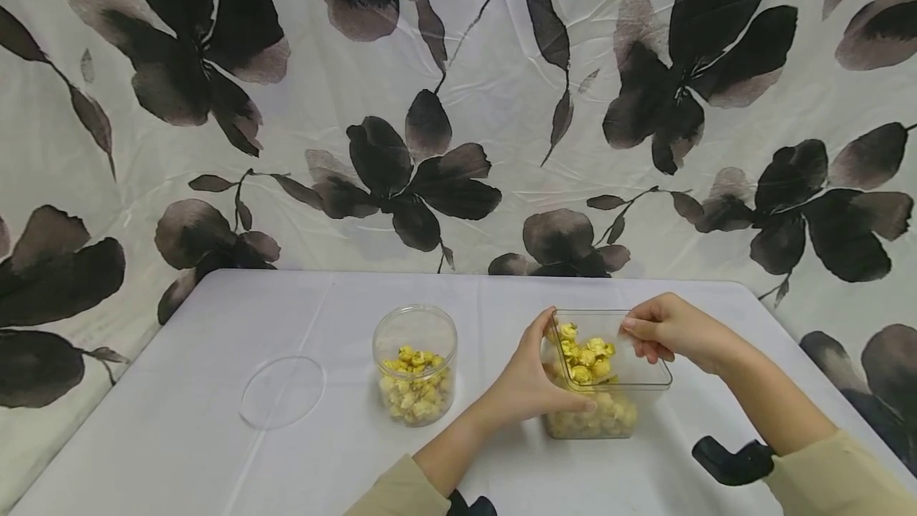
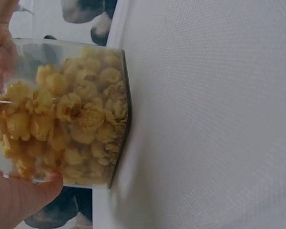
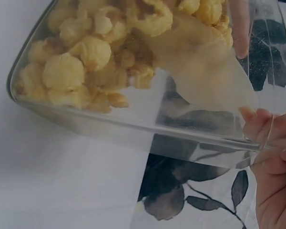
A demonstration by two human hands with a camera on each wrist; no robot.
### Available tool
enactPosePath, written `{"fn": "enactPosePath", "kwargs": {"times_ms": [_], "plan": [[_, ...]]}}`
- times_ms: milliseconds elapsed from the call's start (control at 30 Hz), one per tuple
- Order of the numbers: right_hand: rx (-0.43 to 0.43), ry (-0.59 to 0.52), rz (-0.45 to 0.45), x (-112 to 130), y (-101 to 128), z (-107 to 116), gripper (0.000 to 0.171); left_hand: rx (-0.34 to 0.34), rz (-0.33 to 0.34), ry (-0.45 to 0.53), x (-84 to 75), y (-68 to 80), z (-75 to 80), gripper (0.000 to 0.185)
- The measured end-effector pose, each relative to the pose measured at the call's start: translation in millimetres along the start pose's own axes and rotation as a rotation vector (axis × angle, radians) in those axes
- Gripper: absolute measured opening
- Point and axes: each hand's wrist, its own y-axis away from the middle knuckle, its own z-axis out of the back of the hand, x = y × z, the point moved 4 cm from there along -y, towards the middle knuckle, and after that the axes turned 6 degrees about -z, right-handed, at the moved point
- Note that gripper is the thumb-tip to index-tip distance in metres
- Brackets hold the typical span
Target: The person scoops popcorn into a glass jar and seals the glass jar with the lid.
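On my feed from the head camera, I have 2 bare hands working at a clear square container (image 1: 645, 386) toward the right of the white-covered counter (image 1: 179, 436). The left hand (image 1: 526, 381) has its grip clamped round that container, thumb across the near side and fingers along the left side; my left wrist view shows the thumb pressed against the clear wall. The right hand (image 1: 669, 333) is at the right part of the rim, its fingers curled and its thumb close to the forefinger. I cannot tell whether that grip is pinching the rim or something else.

Yellow popcorn (image 1: 591, 361) sits in the container, heaped to the left, and the right wrist view shows clear wall beyond the heap. The container's base is down by the counter, though I cannot tell if it lies fully flat.

To the left of the container, just apart from the left hand, I see 1 round clear jar (image 1: 415, 329) standing upright, partly filled with popcorn, its top open. Further left, 1 clear disc (image 1: 282, 392) lies flat on the counter. Behind it all I have a pale cloth (image 1: 458, 102) with dark flowers. The sleeves (image 1: 824, 472) are beige, with a black piece (image 1: 734, 460) beside the right wrist.
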Motion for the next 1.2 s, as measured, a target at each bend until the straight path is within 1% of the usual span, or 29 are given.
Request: {"fn": "enactPosePath", "kwargs": {"times_ms": [367, 633, 900, 1200], "plan": [[0.036, -0.027, 0.035, -3.4, 8.1, 5.6, 0.027, 0.003, -0.006, 0.000, -0.4, -0.9, -0.3, 0.116], [0.035, -0.019, 0.008, -5.8, 17.1, 5.2, 0.027, -0.006, -0.008, 0.008, -0.7, -1.3, -0.2, 0.117], [-0.039, -0.003, -0.031, -6.8, 23.0, 4.6, 0.028, -0.004, -0.007, 0.011, -0.9, -0.7, -0.7, 0.116], [-0.130, -0.084, -0.065, -9.7, 22.5, 2.8, 0.028, 0.000, 0.008, 0.012, -1.7, -0.6, 0.5, 0.116]]}}
